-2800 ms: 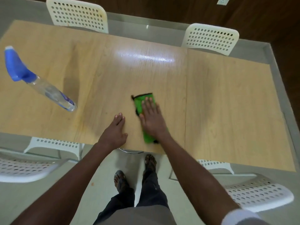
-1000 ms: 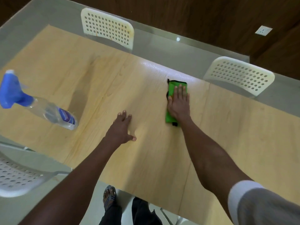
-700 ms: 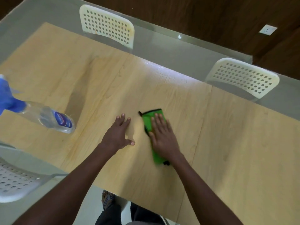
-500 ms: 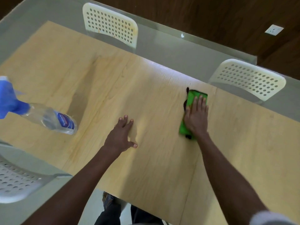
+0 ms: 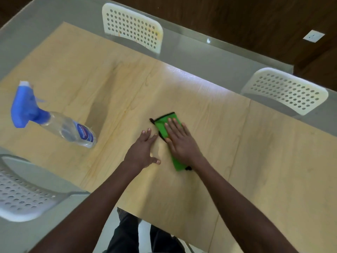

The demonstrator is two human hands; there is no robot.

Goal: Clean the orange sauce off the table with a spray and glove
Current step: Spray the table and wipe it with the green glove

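Nearest, the left hand point(image 5: 141, 151) lies flat on the wooden surface point(image 5: 255, 152), grip released, fingers straight. Just beside it the right hand point(image 5: 180, 141) presses flat on the green glove point(image 5: 162, 125), fingers straight, not curled round it. Farther left the spray bottle point(image 5: 54, 121) stands apart. White chairs point(image 5: 132, 27) sit beyond

A green glove point(image 5: 161, 126) with black edging is lying flat on the wooden worktop point(image 5: 255, 161) near its middle, while a clear spray bottle point(image 5: 69, 131) with a blue trigger head and a blue label is standing well to the left of the glove.
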